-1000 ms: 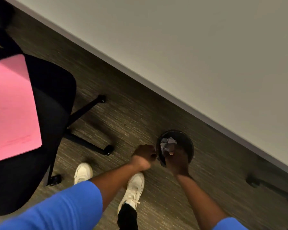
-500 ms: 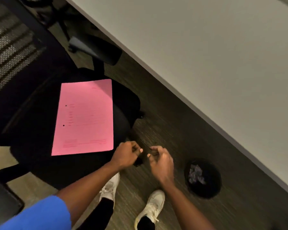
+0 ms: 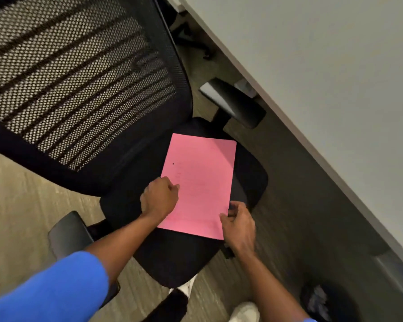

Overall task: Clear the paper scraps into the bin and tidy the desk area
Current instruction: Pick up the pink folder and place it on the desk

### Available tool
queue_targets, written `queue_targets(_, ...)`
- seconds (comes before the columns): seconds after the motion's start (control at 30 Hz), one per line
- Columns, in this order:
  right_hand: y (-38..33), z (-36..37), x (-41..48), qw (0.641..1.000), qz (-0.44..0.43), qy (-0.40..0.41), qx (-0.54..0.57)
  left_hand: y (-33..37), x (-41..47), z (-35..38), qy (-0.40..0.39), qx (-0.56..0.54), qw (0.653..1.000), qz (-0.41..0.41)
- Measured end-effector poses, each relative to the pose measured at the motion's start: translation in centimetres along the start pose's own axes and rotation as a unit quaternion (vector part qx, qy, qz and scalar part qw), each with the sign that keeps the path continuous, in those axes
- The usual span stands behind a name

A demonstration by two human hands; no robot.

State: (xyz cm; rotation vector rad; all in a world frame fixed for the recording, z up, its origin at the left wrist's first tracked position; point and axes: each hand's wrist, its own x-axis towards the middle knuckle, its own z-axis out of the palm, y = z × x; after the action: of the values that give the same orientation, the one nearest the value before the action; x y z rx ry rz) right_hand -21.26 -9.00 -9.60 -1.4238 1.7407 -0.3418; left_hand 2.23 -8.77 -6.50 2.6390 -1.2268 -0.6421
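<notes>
Pink sheet [image 3: 199, 184] on chair seat [image 3: 189, 259]: light, floppy; left hand [image 3: 158, 197] clenched on its left edge, right hand [image 3: 239, 223] pinching near corner—lift by both edges.

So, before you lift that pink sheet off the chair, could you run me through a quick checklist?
1. Flat pink paper sheet lies fully on the black office chair seat: ok.
2. Right hand at the sheet's near right corner, thumb on the edge: ok.
3. Left hand gripping the left edge: cannot tell, it is curled over it.
4. Round black bin in view beside the chair: ok.
5. Grey desk clear of the lift path: ok.
</notes>
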Motion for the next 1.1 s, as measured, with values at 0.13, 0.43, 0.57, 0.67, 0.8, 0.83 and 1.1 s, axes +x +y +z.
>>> queue_targets(0.13,-1.0,1.8,0.6,0.999,0.032,0.002,-0.039,-1.8,2.6,-0.8,-0.018,0.066,0.997,-0.042)
queue_targets(0.43,-1.5,2.5,0.4,0.995,0.101,-0.005,-0.003,-3.1,3.8,-0.3,-0.143,-0.053,0.983,-0.101)
queue_targets(0.57,-1.8,0.7,-0.8,0.993,0.117,0.001,0.003,-4.0,3.0,-1.0,-0.181,-0.078,0.977,-0.086)
queue_targets(0.67,-2.1,-1.4,-2.5,0.994,0.114,0.0,-0.001,-4.5,2.0,-2.6,-0.214,-0.079,0.971,-0.072)
queue_targets(0.8,-2.8,-4.9,-5.5,0.993,0.117,-0.002,0.008,-3.9,-0.5,-5.2,-0.235,-0.095,0.966,-0.058)
queue_targets(0.83,-3.0,-5.7,-6.2,0.993,0.12,0.0,0.011,-3.5,-1.4,-5.9,-0.236,-0.098,0.965,-0.053)
queue_targets(1.1,-3.7,-13.2,-12.5,0.992,0.111,0.032,0.053,0.9,-9.4,-10.2,-0.2,-0.175,0.964,-0.023)
